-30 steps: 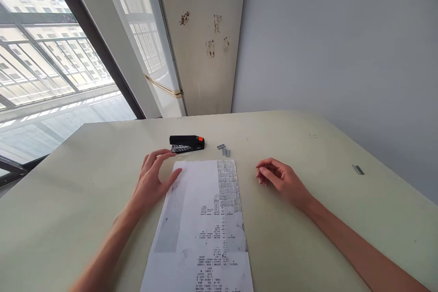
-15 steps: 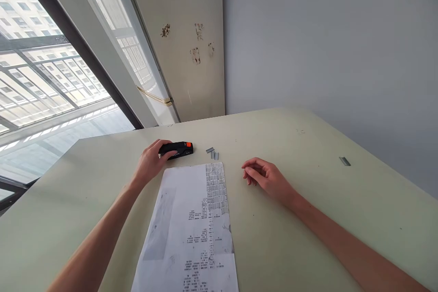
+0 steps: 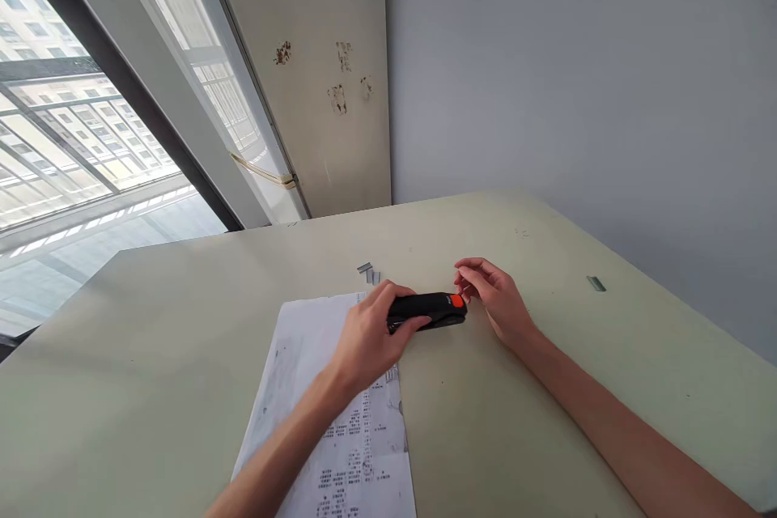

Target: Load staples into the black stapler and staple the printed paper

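My left hand [image 3: 370, 340] is wrapped around a black stapler [image 3: 428, 307] with an orange-red end piece. It holds the stapler raised over the right edge of a printed paper sheet [image 3: 316, 324]. My right hand [image 3: 498, 299] is just right of the stapler's orange end, fingers loosely bent and a little apart, with nothing visible in them. Whether its fingertips touch the stapler I cannot tell. Several small strips of staples [image 3: 369, 275] lie beyond the sheet's top edge. The left hand and forearm cover part of the sheet's printed and staple-marked side.
A further staple strip [image 3: 596, 283] lies toward the right edge of the pale table [image 3: 498, 437]. A grey wall [image 3: 546, 81] rises behind the table. To the left are a window [image 3: 78, 113] and a cream panel [image 3: 321, 8] with worn patches.
My left hand has carried the stapler from the sheet's far left to the right, over the sheet's right edge. My right hand has shifted slightly rightward and its fingers have loosened.
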### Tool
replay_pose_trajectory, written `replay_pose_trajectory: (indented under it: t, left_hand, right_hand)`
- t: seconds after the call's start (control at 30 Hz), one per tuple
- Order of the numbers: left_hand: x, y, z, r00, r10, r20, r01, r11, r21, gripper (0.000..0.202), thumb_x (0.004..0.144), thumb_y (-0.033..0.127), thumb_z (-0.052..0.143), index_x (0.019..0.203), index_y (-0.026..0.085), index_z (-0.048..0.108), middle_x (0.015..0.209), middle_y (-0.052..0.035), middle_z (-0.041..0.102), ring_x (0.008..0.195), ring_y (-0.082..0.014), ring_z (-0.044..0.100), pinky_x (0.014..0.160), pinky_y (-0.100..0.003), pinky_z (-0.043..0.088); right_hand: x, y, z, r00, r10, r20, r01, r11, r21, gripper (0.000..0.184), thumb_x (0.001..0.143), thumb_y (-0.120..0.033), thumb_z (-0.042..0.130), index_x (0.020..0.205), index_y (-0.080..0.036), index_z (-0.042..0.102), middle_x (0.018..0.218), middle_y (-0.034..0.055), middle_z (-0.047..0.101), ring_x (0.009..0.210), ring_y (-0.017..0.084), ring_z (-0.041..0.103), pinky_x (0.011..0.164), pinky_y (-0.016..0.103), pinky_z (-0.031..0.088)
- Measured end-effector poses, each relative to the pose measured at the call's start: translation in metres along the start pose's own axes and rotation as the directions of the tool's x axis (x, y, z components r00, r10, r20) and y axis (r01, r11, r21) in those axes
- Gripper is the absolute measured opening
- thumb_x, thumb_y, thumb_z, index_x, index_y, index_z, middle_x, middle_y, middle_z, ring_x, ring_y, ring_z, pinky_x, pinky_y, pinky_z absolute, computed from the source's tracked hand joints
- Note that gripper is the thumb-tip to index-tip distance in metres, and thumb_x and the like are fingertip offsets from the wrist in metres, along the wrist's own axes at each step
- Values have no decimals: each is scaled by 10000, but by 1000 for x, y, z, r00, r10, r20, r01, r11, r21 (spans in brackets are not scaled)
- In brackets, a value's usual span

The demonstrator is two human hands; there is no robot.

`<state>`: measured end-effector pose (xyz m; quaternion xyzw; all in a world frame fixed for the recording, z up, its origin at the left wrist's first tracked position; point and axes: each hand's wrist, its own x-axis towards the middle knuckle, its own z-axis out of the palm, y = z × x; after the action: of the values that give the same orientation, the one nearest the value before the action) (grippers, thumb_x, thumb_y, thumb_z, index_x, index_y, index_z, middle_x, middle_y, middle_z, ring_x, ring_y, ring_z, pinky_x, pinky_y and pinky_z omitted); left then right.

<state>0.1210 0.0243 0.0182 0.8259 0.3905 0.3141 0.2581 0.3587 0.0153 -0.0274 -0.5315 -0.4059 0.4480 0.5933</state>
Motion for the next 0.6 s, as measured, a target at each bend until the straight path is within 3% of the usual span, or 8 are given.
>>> replay_pose_trajectory:
  t: [0.13, 0.27, 0.47, 0.6]
  left_hand:
    - [-1, 10, 34, 999, -40, 24, 41, 999, -26, 170, 952, 325, 741, 1077, 259, 646, 1038, 3, 723, 828, -186, 669, 711, -313, 498]
    - [-3, 12, 48, 998, -46, 50, 47, 999, -27, 177, 950, 296, 750, 1094, 273, 648, 1080, 2, 734, 910, -211, 698, 751, -329, 519]
    - [-12, -3, 36, 989, -84, 125, 89, 995, -37, 528, 897, 266, 816, 1338, 275, 524, 1252, -45, 700, 1161, -271, 657, 980, -431, 533]
    - [-22, -17, 22, 986, -15, 164, 15, 1000, 1, 418, 921, 261, 798, 1265, 272, 561, 1222, -36, 681, 1135, -264, 641, 971, -433, 538]
  right_hand:
    - [5, 0, -8, 999, 28, 28, -28, 1000, -13, 300, 885, -525, 748, 972, -239, 723, 872, 24, 670, 736, 160, 604, 673, 310, 512]
    - [7, -1, -10, 995, 41, 86, -37, 998, -48, 312, 864, -537, 769, 945, -238, 738, 857, 24, 674, 729, 162, 606, 663, 308, 512]
    - [6, 2, -6, 987, 19, 162, 3, 991, -136, 365, 898, -577, 726, 988, -224, 701, 857, 27, 687, 738, 172, 620, 648, 307, 495]
    - [5, 3, -6, 983, 36, 182, 0, 981, -195, 390, 940, -607, 669, 1013, -224, 681, 881, 28, 694, 746, 170, 631, 671, 309, 516]
